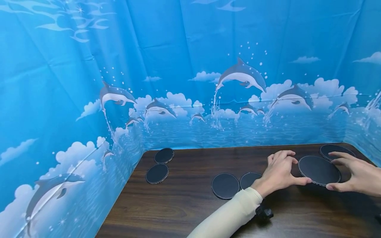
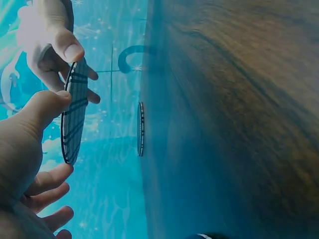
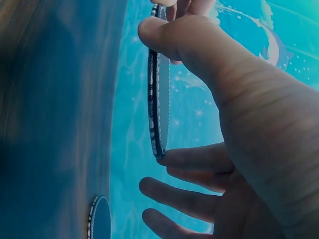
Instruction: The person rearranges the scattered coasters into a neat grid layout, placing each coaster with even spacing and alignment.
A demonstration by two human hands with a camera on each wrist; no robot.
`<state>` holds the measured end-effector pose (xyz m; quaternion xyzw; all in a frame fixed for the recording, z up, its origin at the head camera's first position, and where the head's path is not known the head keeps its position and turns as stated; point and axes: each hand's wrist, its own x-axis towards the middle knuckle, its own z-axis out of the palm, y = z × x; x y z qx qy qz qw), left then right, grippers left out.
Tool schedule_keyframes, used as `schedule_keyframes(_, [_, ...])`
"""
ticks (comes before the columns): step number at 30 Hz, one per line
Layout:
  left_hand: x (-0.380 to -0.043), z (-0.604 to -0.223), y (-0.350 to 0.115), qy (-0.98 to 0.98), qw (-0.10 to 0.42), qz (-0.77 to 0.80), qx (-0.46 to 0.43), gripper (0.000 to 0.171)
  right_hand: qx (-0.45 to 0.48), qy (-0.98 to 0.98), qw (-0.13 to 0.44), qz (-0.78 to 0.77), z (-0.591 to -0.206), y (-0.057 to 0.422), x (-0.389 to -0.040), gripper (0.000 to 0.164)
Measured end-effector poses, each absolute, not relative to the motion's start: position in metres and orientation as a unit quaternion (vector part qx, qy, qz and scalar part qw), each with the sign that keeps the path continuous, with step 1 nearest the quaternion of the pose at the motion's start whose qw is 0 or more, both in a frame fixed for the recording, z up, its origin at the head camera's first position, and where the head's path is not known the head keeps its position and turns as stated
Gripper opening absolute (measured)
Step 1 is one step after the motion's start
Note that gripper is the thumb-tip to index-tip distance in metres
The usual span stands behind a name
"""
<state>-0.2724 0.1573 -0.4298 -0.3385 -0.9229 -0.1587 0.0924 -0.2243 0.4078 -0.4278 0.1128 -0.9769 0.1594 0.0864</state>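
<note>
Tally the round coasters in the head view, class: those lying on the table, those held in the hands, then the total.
Round coasters on the table: 5
Held coaster, between left hand and right hand: 1
Total: 6

A blue fabric backdrop (image 1: 160, 43), printed with leaping dolphins (image 1: 244, 68), white clouds (image 1: 205, 76) and rippling water (image 1: 178, 134), runs along the left, far and right sides of a dark wood-grain worktop (image 1: 166, 211)
</note>
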Motion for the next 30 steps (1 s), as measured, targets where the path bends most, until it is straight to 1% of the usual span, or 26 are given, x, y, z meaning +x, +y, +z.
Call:
schedule_keyframes(4, [-0.268, -0.429, 0.152, -0.923, 0.094, -0.149, -0.343, 0.057, 0.113, -0.978, 0.078, 0.156, -0.428, 0.403, -0.222, 0.119])
schedule_keyframes(11, [-0.265, -0.423, 0.146, -0.921, 0.107, -0.123, -0.353, 0.054, 0.11, -0.979, 0.08, 0.15, -0.432, 0.397, -0.221, 0.118])
schedule_keyframes(16, [-0.27, -0.422, 0.138, -0.921, 0.094, -0.119, -0.359, 0.054, 0.112, -0.976, 0.071, 0.171, -0.436, 0.392, -0.221, 0.117])
schedule_keyframes(23, [-0.279, -0.425, 0.126, -0.918, 0.084, -0.125, -0.366, 0.055, 0.118, -0.976, 0.064, 0.171, -0.434, 0.385, -0.225, 0.12])
schedule_keyframes(30, [-0.282, -0.435, 0.114, -0.92, 0.07, -0.123, -0.365, 0.055, 0.132, -0.974, 0.04, 0.182, -0.439, 0.374, -0.228, 0.117])
